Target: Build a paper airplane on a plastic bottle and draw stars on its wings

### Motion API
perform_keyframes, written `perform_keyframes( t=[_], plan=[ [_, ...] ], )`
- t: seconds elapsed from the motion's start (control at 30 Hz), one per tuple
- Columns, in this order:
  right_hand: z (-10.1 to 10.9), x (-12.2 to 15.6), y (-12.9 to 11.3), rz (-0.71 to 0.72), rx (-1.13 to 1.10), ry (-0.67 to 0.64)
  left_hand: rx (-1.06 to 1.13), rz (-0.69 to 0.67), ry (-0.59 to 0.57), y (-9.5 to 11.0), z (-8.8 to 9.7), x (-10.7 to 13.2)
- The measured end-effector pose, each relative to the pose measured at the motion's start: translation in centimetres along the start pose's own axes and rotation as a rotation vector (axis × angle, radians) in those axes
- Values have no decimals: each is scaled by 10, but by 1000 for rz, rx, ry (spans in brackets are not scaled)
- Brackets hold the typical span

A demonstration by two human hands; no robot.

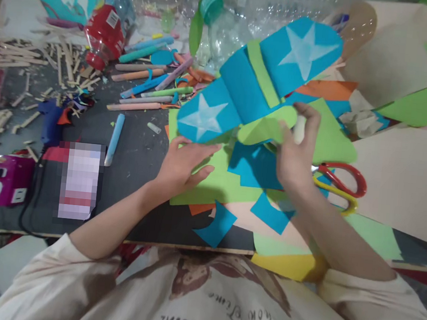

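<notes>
A long blue foam-like cutout (238, 94) with rounded ends, a white star at each end and a green strip (262, 71) across it lies slanted at the middle. My right hand (297, 148) pinches a rounded light-green piece (264, 127) beside the cutout's lower edge. A small white object (299, 129) shows by its fingers; its kind I cannot make out. My left hand (183, 164), fingers stretched out, rests on the green sheet (211, 185) near the cutout's left end. Red-and-yellow scissors (342, 180) lie right of my right wrist, their blades mostly hidden.
Blue scraps (216, 225) lie near the table's front edge. Several pens (142, 75) are heaped behind my left hand. At left are a blue glue gun (53, 122), a phone (80, 182), a purple box (5, 180) and wooden sticks (15, 55). Plastic bottles (225, 35) stand behind.
</notes>
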State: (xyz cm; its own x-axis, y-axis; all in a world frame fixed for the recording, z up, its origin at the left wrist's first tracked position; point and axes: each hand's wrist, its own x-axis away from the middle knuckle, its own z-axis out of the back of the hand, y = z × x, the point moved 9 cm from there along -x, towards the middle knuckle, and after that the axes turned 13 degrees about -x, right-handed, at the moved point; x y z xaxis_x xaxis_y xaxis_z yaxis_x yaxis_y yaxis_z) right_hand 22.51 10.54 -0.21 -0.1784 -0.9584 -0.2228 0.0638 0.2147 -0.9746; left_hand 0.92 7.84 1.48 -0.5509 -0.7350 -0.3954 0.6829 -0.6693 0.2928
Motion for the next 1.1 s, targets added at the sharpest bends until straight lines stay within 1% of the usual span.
perform_keyframes(
  t=[0.03, 0.07, 0.13, 0.2, 0.23, 0.27, 0.3, 0.37, 0.47, 0.5, 0.6, 0.67, 0.7, 0.73, 0.8, 0.9, 0.97, 1.1],
  plan=[
    [-8, 17, -2, -31, -72, 0, 39, 20, -2, -3, -2, 1],
    [-22, 34, -5, -58, -156, -59, 72, 64, 13, -8, -2, 1],
    [-52, 68, -13, -111, -310, -224, 123, 181, 67, -22, 1, 4],
    [-75, 95, -22, -134, -390, -398, 154, 271, 124, -35, 3, 6],
    [-83, 105, -21, -188, -395, -478, 167, 301, 137, -39, 4, 7],
    [-88, 111, -21, -208, -384, -536, 174, 323, 142, -43, 3, 8],
    [-87, 113, -22, -200, -357, -564, 175, 342, 134, -45, 1, 8],
    [-81, 108, -28, -121, -277, -586, 159, 370, 91, -49, -5, 8],
    [-61, 90, -39, 29, -149, -503, 128, 368, 10, -49, -15, 6],
    [-52, 82, -40, 45, -107, -450, 120, 361, -11, -49, -16, 5],
    [-22, 59, -38, 94, -9, -264, 114, 341, -32, -48, -15, 3],
    [0, 42, -38, 189, -18, -86, 136, 336, -36, -48, -12, 2],
    [8, 34, -35, 229, -4, -19, 151, 336, -39, -48, -11, 2],
    [13, 26, -29, 231, 22, 29, 162, 342, -42, -49, -10, 2],
    [16, 11, -15, 223, 65, 59, 171, 360, -55, -51, -10, 3],
    [12, -2, 1, 199, 4, 59, 169, 385, -83, -53, -14, 3],
    [10, -4, 2, 209, -42, 55, 178, 380, -89, -53, -16, 3],
    [6, 3, -11, 278, -32, 47, 185, 352, -76, -50, -17, 5]
  ],
)
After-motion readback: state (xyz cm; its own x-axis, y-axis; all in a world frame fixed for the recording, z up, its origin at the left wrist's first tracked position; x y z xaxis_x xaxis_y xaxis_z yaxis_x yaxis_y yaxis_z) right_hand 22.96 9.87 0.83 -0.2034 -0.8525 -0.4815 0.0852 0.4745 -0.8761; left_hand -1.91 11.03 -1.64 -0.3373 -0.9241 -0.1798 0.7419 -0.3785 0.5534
